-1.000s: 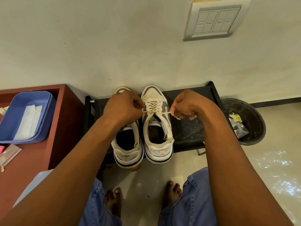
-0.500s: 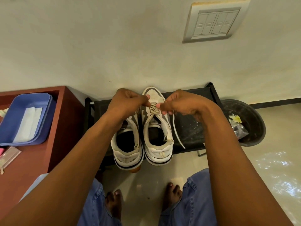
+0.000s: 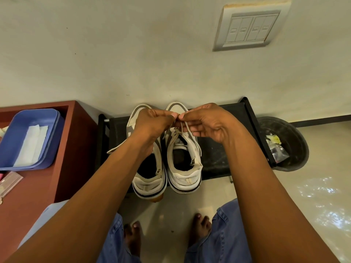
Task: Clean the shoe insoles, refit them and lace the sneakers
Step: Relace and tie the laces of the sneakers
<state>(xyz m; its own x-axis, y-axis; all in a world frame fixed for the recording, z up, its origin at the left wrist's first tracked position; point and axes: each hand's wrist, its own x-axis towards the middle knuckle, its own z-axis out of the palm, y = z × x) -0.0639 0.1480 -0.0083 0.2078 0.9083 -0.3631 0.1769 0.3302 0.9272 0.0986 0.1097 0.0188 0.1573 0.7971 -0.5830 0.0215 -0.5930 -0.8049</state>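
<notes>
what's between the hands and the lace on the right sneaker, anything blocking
Nothing visible. The left hand and right hand already pinch the lace together above the right sneaker.

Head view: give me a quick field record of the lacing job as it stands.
shoes: two sneakers side by side on a black rack against the wall
left sneaker: partly hidden by the left arm
right sneaker: lace held above its tongue
left hand: pinching the lace
right hand: pinching the lace, fingertips meeting the left hand's
bow: none visible
side table: blue tray holding white paper
bin: right of the rack, litter inside
</notes>
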